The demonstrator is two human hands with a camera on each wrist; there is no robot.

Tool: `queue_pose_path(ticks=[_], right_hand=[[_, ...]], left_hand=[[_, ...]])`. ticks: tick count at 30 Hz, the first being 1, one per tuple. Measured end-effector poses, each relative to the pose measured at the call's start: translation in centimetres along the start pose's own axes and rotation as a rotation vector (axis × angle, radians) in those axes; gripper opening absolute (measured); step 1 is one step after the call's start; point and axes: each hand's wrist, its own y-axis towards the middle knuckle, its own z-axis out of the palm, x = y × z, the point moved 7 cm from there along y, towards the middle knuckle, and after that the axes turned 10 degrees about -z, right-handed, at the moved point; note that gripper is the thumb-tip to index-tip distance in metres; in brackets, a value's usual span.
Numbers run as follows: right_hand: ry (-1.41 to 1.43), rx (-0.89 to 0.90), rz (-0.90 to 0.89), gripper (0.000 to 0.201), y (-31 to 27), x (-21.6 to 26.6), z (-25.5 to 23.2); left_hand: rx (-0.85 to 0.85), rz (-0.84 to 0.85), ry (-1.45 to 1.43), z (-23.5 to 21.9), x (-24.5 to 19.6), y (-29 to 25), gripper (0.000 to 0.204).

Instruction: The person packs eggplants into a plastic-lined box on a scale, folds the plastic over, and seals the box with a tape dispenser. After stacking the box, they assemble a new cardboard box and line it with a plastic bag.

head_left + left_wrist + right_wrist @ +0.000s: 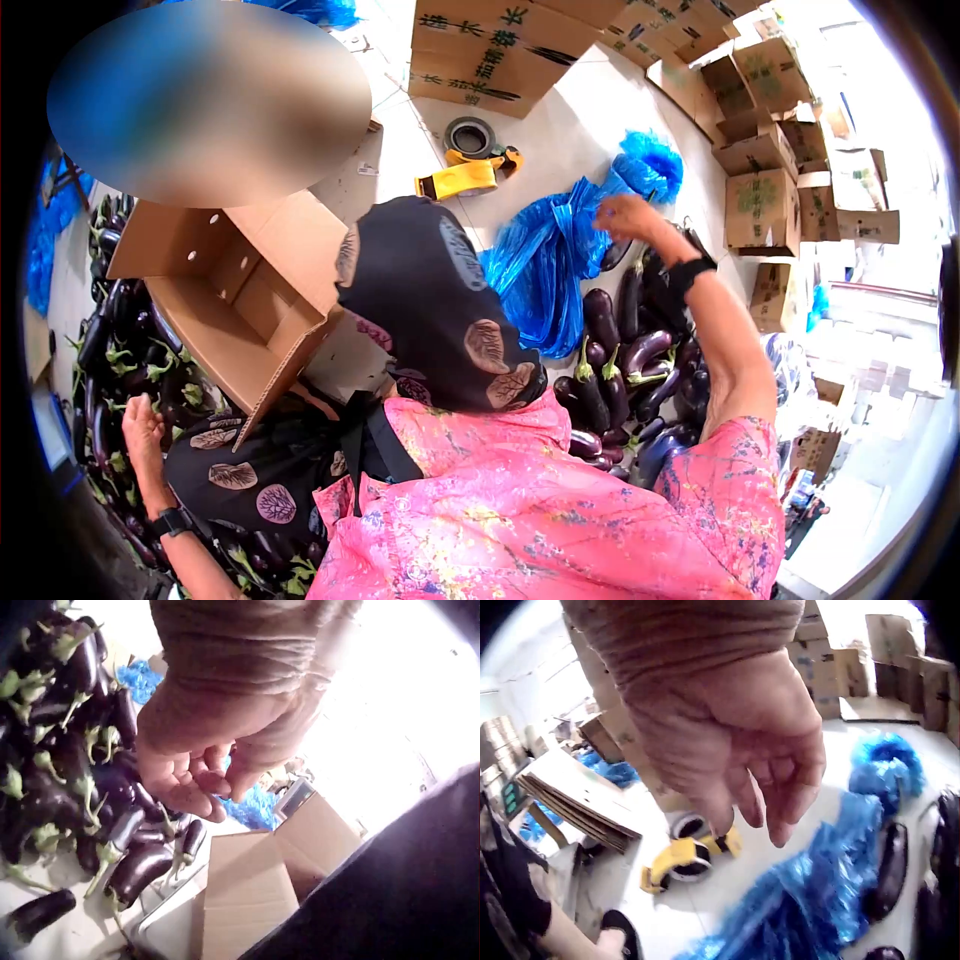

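At the far left of the head view, the left hand (145,435) hangs beside a pile of eggplants (95,340), near an upturned-flap cardboard box (215,335). In the left wrist view, the left hand (217,735) has loosely bent fingers with nothing seen in them; eggplants (142,870) and the box (247,892) show beyond. The right hand (625,218) is over a crumpled blue plastic bag (550,260) and more eggplants (600,315). Its fingers hang relaxed and empty in the right wrist view, where the hand (742,742) is above the blue bag (810,877).
A yellow tape dispenser (460,180) and a tape roll (470,137) lie on the tiled floor. A printed carton (490,55) stands at the top. Open boxes (762,210) are stacked at the right. Another person is at the upper left, and flattened cardboard (585,791) leans nearby.
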Motion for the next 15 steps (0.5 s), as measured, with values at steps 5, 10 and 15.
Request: queue_pose_path(ticks=[5, 10, 15], right_hand=[[0.385, -0.208, 0.023, 0.03, -2.7, -7.1, 13.4], [0.5, -0.301, 0.097, 0.039, 0.1, -2.7, 20.4], [0.14, -0.623, 0.304, 0.047, 0.4, -1.5, 18.2]], left_hand=[[-0.049, 0.108, 0.093, 1.8, -9.1, -4.6, 0.031], [0.041, 0.298, 0.397, 8.9, -15.3, -10.6, 0.025], [0.07, 0.381, 0.48, 13.7, -18.5, -15.6, 0.024]])
